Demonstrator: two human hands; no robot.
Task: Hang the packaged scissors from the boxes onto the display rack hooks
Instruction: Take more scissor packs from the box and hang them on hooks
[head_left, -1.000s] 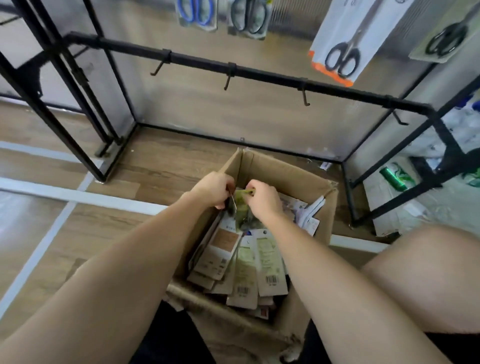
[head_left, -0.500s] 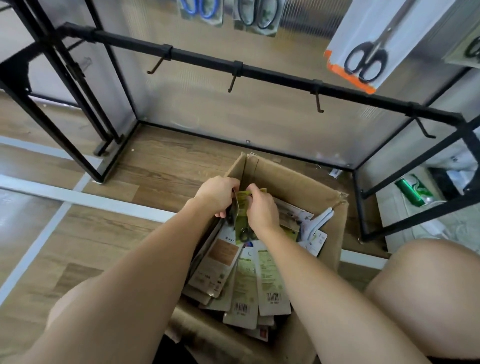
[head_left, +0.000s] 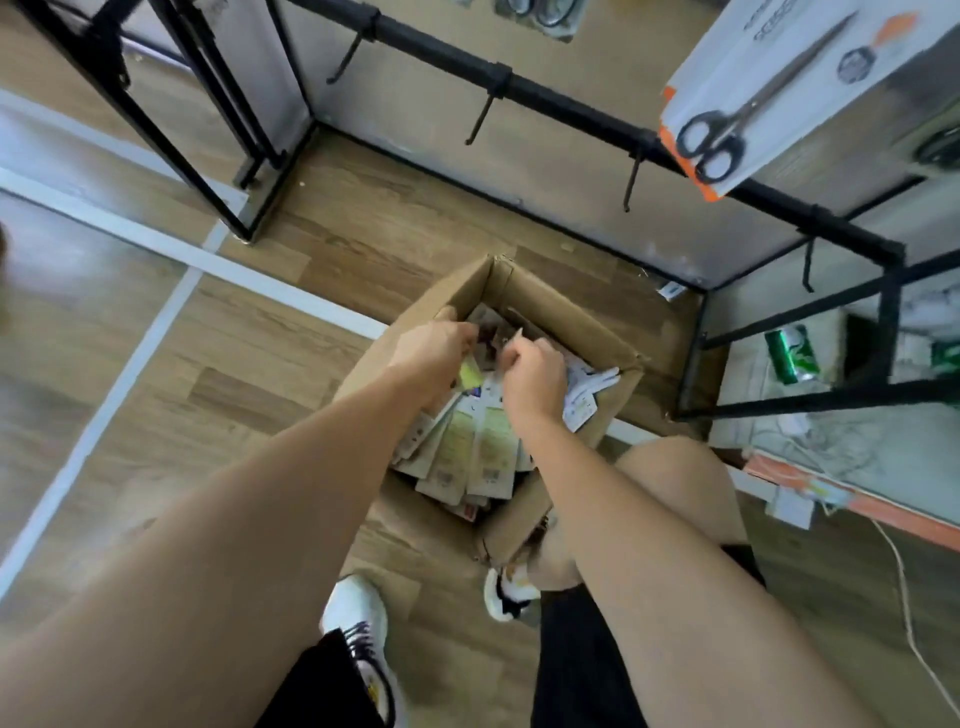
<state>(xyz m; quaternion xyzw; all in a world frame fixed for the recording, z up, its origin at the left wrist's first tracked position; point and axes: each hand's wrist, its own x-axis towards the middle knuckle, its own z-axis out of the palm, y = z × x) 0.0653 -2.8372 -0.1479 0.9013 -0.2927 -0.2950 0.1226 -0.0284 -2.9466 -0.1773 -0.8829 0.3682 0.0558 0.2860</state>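
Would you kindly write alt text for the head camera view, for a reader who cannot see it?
Both hands, left hand and right hand, reach into an open cardboard box of carded scissor packs on a wood floor, fingers curled around a blurred pack. Beyond the box, a black rack rail carries bare hooks, and one large packaged pair of scissors hangs at upper right.

Box on floor, rack behind.
Cardboard box (head_left: 524, 296) w/ scissor packs (head_left: 470, 452) inside sits before rack bar (head_left: 566, 106); hooks (head_left: 480, 117) hang off bar.

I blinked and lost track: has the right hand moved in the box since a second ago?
Cannot tell. The camera itself swung. The right hand is curled over the packs at the far end of the box, near the left hand, as before.
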